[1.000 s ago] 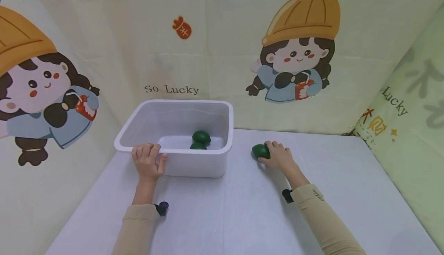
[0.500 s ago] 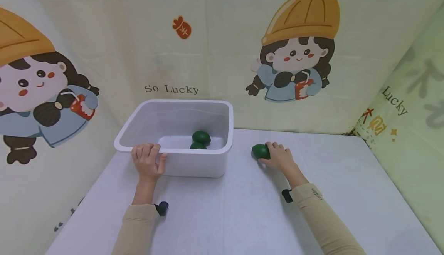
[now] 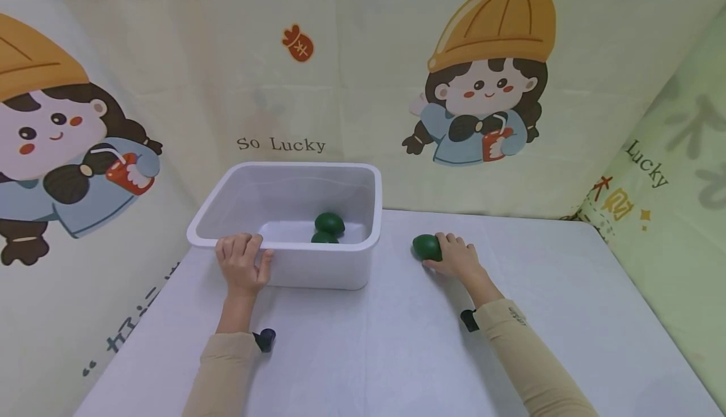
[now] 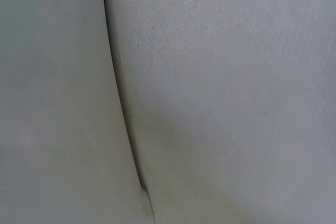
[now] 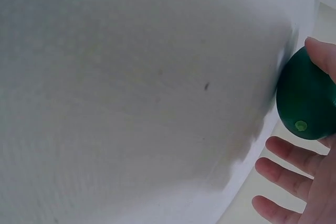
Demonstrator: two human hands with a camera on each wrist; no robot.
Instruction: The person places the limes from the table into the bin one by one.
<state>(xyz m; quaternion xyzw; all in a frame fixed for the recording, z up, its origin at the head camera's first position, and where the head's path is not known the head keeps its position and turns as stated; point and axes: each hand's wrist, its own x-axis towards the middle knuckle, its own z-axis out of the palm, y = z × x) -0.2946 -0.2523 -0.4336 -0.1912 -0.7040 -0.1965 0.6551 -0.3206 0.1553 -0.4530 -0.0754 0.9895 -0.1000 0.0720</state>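
Observation:
My left hand (image 3: 241, 266) grips the near rim of a white plastic bin (image 3: 317, 266), fingers over the edge and thumb on the outer side. Two dark green avocados (image 3: 329, 223) lie together on the bin floor, the nearer one partly hidden by the rim. Right of the bin, my right hand (image 3: 458, 258) holds a third avocado (image 3: 426, 247) on the table between thumb and forefinger. In the right wrist view this avocado (image 5: 307, 98) shows a pale green stem spot, and the other fingers (image 5: 283, 174) spread away from it.
A white cloth covers the table (image 3: 397, 354). Behind it hangs a printed fabric backdrop (image 3: 368, 58), with a side panel (image 3: 680, 228) along the right edge. The left wrist view is filled by the bin's wall (image 4: 52, 103) and the tablecloth (image 4: 236, 77).
Both hands, the bin and the avocados stay where they were. At the left, the backdrop fabric shifts leftward, and dark lettering shows beside the table edge.

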